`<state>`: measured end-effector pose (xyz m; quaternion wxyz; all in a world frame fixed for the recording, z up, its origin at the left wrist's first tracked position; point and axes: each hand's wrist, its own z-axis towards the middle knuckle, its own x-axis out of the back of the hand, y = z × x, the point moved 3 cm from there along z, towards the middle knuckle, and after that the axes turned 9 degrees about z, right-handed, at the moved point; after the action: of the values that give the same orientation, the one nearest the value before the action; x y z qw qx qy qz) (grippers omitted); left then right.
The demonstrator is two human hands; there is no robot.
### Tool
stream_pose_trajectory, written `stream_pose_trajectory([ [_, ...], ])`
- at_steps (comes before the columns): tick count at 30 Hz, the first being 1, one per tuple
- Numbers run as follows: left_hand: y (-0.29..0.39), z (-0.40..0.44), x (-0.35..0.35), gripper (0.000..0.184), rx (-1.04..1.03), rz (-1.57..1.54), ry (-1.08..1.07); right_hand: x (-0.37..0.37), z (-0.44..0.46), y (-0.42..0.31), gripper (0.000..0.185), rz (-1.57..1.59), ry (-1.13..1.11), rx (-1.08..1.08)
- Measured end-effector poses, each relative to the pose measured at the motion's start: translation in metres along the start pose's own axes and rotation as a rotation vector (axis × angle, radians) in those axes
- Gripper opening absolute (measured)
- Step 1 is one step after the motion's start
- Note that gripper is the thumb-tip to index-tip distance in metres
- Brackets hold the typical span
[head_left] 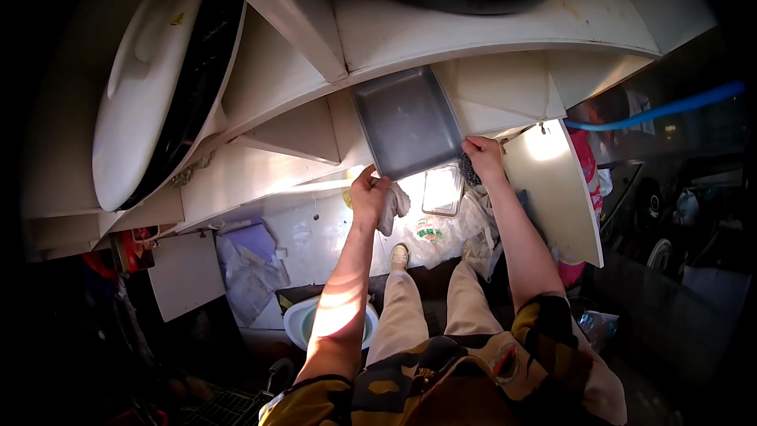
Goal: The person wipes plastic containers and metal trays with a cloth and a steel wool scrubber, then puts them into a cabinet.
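A grey rectangular tray [407, 122] is held up in front of a pale shelf, its shallow inside facing the camera. My left hand [369, 196] pinches its lower left corner, and a crumpled whitish cloth [393, 208] hangs by that hand's fingers. At the tray's lower right corner my right hand [484, 159] is closed on the edge. A dark, mesh-like item [470, 170] hangs just under the right hand; whether the fingers hold it cannot be made out.
An open cabinet door [552, 189] stands right of my right arm. Below are a clear container [442, 190], plastic bags [434, 235] and a basin [298, 323]. A large white-and-black appliance [158, 87] sits upper left. A blue hose [670, 108] crosses the right.
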<state>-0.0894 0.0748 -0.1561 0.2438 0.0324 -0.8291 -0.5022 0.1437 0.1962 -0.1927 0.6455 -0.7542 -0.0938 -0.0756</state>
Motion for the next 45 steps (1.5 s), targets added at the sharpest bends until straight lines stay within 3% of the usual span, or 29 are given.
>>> stream_pose_trajectory([
  [3,0.0,0.006,-0.001,0.035,0.055,-0.135,0.094,-0.004,0.004,0.007,0.024,0.064,0.006,-0.044],
  [10,-0.011,0.022,0.002,0.038,0.049,-0.164,0.071,-0.012,0.01,0.003,0.024,0.255,-0.015,-0.226],
  [13,-0.002,0.018,0.0,0.037,0.092,-0.262,0.053,-0.009,0.009,-0.008,0.025,0.24,-0.048,-0.205],
  [14,0.0,0.017,0.0,0.038,0.095,-0.312,0.015,-0.004,0.008,-0.008,0.024,0.348,-0.097,-0.304],
  [16,-0.008,0.019,0.001,0.041,0.064,-0.295,0.015,0.016,0.02,0.005,0.022,-0.012,0.007,-0.181],
  [17,-0.011,0.02,0.001,0.041,0.055,-0.294,0.002,0.027,0.025,0.009,0.022,-0.01,0.022,-0.179],
  [19,-0.01,0.015,0.003,0.044,0.06,-0.248,0.004,0.057,0.019,-0.024,0.026,-0.462,0.351,0.175],
  [22,-0.011,0.009,0.004,0.044,0.099,-0.246,0.03,0.08,0.041,-0.021,0.038,-0.808,0.318,0.371],
  [24,-0.016,0.007,0.006,0.042,0.105,-0.273,0.045,0.092,0.057,-0.011,0.021,-1.018,0.317,0.428],
  [28,-0.029,0.001,0.012,0.039,0.11,-0.311,0.035,0.106,0.062,-0.005,0.013,-1.239,0.19,0.481],
  [32,-0.038,-0.001,0.015,0.036,0.122,-0.313,0.05,0.123,0.049,-0.015,0.011,-1.086,0.077,0.713],
  [36,-0.036,-0.001,0.021,0.034,0.115,-0.298,0.062,0.135,0.01,-0.103,0.015,-0.869,0.295,0.879],
  [40,-0.028,0.005,0.021,0.035,0.1,-0.28,0.017,0.136,-0.022,-0.137,0.02,-0.714,0.371,0.908],
  [43,-0.015,0.007,0.023,0.036,0.047,-0.31,-0.033,0.126,-0.033,-0.138,0.019,-0.13,0.226,0.499],
  [44,-0.013,0.008,0.025,0.036,0.048,-0.311,-0.025,0.122,-0.031,-0.135,0.019,-0.126,0.22,0.5],
  [45,-0.009,0.009,0.026,0.037,0.043,-0.311,-0.053,0.118,-0.027,-0.127,0.019,0.112,0.162,0.398],
])
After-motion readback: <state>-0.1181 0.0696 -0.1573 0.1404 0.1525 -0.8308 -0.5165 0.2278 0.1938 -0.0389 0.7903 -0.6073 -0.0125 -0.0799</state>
